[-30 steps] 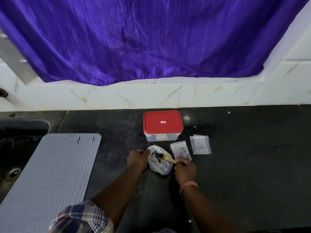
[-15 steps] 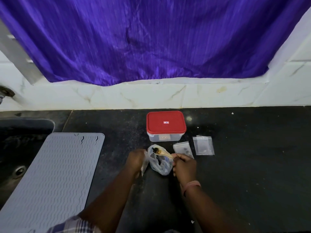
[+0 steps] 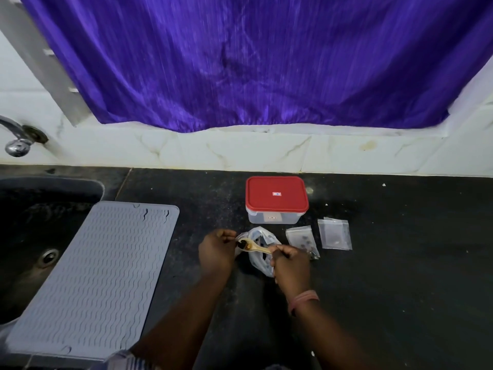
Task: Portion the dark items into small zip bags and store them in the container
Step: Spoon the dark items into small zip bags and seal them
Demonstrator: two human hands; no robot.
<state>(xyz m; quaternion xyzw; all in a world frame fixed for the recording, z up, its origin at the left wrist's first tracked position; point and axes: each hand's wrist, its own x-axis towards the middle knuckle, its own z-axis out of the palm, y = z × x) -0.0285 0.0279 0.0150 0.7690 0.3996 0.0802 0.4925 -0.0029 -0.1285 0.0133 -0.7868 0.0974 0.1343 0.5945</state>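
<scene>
A clear container with a red lid [image 3: 276,196] stands shut on the black counter. Just in front of it lies a white plastic bag [image 3: 261,259] holding dark items. My right hand [image 3: 289,265] grips a small wooden spoon [image 3: 256,246] whose bowl carries a few dark items. My left hand [image 3: 217,252] pinches a small clear bag at the spoon's tip; that bag is mostly hidden by my fingers. Right of the white bag lies a small zip bag with dark items [image 3: 302,239]. A stack of clear zip bags [image 3: 335,234] lies further right.
A grey ribbed silicone mat [image 3: 98,273] lies at the left, partly over a dark sink [image 3: 32,236]. A chrome tap [image 3: 16,141] juts out at the far left. A white tiled wall and a purple curtain [image 3: 240,62] close off the back.
The spoon has come up out of the white bag with dark items and swung left to my left hand. My left hand now pinches a small bag at the spoon's tip.
</scene>
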